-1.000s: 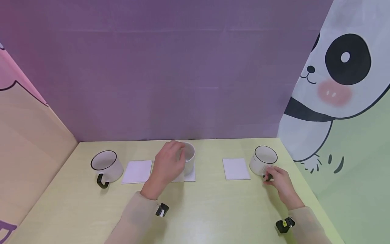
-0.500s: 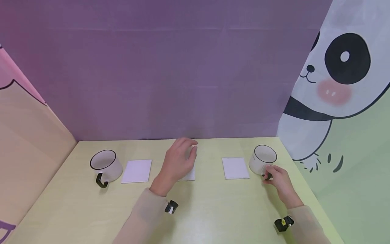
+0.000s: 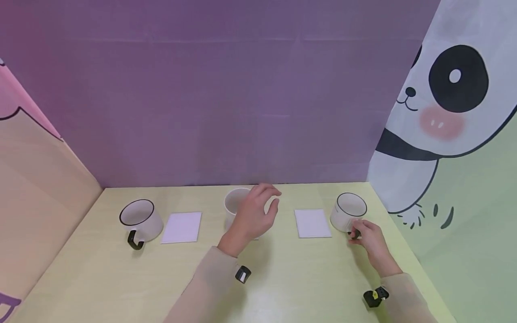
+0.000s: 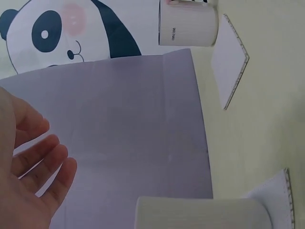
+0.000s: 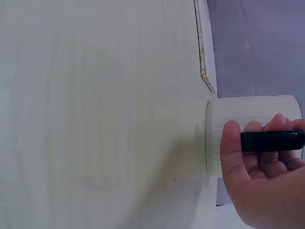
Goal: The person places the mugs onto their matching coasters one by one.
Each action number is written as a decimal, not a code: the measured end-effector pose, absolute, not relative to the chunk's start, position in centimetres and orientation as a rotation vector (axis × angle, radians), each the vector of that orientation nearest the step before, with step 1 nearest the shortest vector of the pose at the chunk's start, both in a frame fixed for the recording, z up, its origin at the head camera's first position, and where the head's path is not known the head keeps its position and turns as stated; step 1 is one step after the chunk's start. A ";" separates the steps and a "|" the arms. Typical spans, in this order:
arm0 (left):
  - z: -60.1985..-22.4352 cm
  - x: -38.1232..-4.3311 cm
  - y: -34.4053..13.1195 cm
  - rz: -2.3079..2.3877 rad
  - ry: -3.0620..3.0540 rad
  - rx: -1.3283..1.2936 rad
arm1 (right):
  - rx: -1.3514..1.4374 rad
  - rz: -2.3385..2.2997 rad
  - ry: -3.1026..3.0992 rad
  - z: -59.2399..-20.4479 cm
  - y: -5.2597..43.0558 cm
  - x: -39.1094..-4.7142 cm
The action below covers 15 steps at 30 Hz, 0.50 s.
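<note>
R mug w/ black rim stands upright on the counter, its black handle partly covered by fingers. R hand grips that handle, fingers curled round it. Small print on the mug, left wrist view, too tiny to read. R coaster, white & square, is just beside; can't tell if they touch. It's cut off at the top in the right wrist view.

L hand is in the air, holding nothing, fingers loosely bent w/ a gap btwn thumb & the rest. It hides much of mid mug, whose handle I can't make out. Mid mug sits on mid coaster; both cropped in the left wrist view.

Farther L: L coaster, then L mug, upright, fully visible. Sleeves run off the bottom edge. Behind: purple backdrop; panda pic on the R, cut off.
</note>
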<state>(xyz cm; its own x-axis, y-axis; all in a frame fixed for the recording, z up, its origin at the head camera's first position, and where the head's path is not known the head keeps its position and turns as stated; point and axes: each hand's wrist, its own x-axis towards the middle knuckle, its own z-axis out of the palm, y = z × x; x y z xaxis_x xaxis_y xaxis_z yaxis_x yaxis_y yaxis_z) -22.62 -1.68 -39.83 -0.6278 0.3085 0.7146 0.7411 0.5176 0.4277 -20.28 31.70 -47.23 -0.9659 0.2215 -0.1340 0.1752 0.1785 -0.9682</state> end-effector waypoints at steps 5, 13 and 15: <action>-40.3 -22.4 -0.6 -1.037 -2.236 -0.878 | -0.419 1.953 -2.378 -47.4 31.6 -20.2; -40.7 -22.3 1.0 -1.050 -2.339 -0.896 | -0.416 1.938 -2.375 -47.5 31.4 -20.5; -41.0 -22.5 1.7 -1.066 -2.357 -0.899 | -0.424 1.931 -2.373 -47.4 31.7 -20.4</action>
<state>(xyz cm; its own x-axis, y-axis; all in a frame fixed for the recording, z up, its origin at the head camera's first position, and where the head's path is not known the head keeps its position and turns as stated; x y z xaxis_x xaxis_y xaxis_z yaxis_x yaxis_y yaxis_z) -22.45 1.71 -41.01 -0.7130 0.3897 0.5828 0.6950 0.5021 0.5146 -20.44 31.68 -47.45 -0.9610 0.2435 -0.1312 0.1779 0.1810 -0.9672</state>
